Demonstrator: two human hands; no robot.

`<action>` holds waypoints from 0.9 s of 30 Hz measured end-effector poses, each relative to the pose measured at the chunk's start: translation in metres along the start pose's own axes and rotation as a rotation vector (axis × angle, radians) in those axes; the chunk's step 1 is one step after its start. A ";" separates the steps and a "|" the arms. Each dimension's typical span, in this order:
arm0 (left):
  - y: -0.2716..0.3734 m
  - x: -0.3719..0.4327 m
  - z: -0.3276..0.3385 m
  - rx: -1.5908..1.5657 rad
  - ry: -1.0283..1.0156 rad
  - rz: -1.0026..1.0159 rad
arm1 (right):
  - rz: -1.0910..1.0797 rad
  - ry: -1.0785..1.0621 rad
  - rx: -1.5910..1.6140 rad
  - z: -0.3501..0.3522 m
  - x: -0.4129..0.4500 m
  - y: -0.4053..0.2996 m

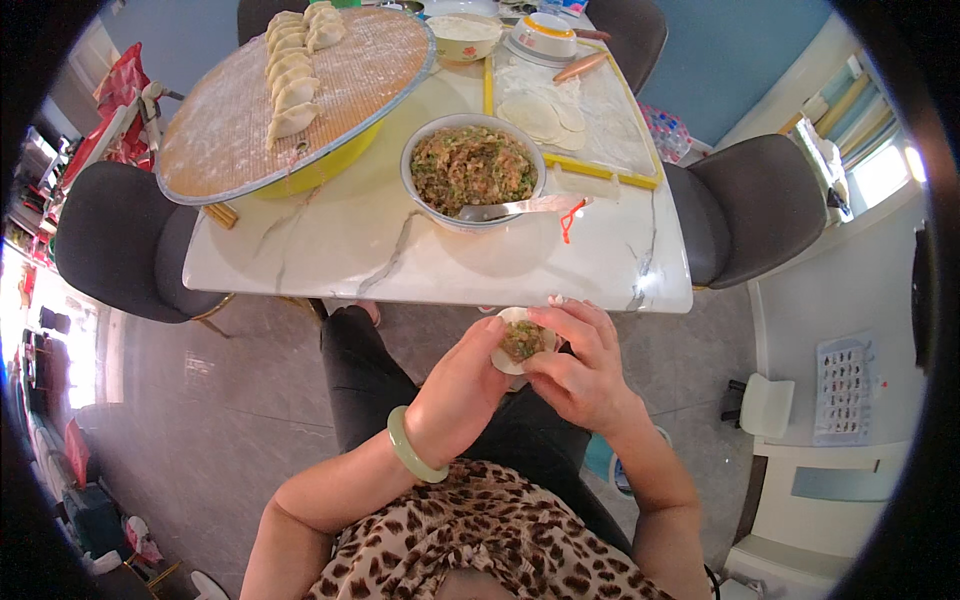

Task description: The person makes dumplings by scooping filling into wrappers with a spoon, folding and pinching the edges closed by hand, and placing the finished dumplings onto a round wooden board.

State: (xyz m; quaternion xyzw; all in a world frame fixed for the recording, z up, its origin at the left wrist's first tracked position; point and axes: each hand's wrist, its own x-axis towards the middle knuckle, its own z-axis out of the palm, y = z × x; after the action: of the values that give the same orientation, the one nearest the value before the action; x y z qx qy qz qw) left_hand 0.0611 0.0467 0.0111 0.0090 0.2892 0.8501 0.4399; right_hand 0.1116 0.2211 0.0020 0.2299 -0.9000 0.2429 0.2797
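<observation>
Just off the table's near edge, my left hand (469,386) holds a round dough wrapper (507,365) with a mound of meat and greens filling (523,340) on it. The thumb and fingers of my right hand (581,360) grip the wrapper's right side; it lies unfolded. A bowl of filling (475,169) stands on the table, with a metal spreader (529,207) with a red cord laid across its rim. Behind it to the right, flat wrappers (536,118) overlap on a floured board with a yellow edge (607,142). Folded dumplings (292,94) sit in rows on a large round floured tray (217,142).
The tray rests on a yellow basin (322,169). At the back are a flour bowl (465,37), an upturned bowl (544,37) and a wooden rolling pin (581,66). Dark chairs (112,240) flank the marble-patterned table (322,255), the other chair (757,210) at right.
</observation>
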 end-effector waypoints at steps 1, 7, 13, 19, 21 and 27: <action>-0.002 0.000 -0.001 0.055 -0.009 0.012 | -0.013 0.000 -0.023 0.000 0.000 0.001; 0.011 -0.011 0.001 0.087 -0.075 -0.057 | 0.151 0.073 0.258 -0.001 0.003 -0.004; 0.008 -0.015 -0.009 0.438 -0.147 0.132 | 0.299 0.043 0.436 -0.005 0.016 -0.011; 0.005 -0.016 -0.008 0.606 -0.018 0.245 | 0.276 0.113 0.396 0.004 0.021 -0.015; 0.002 -0.015 -0.013 0.628 -0.022 0.295 | 0.316 0.107 0.425 0.005 0.022 -0.017; 0.008 -0.017 -0.020 0.976 -0.058 0.459 | 0.288 0.020 0.499 -0.003 0.029 -0.012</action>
State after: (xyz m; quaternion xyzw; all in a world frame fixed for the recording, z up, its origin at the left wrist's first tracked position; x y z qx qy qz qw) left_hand 0.0600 0.0208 0.0021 0.2987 0.6291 0.6906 0.1953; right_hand 0.0979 0.2055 0.0263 0.1592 -0.8330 0.4962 0.1859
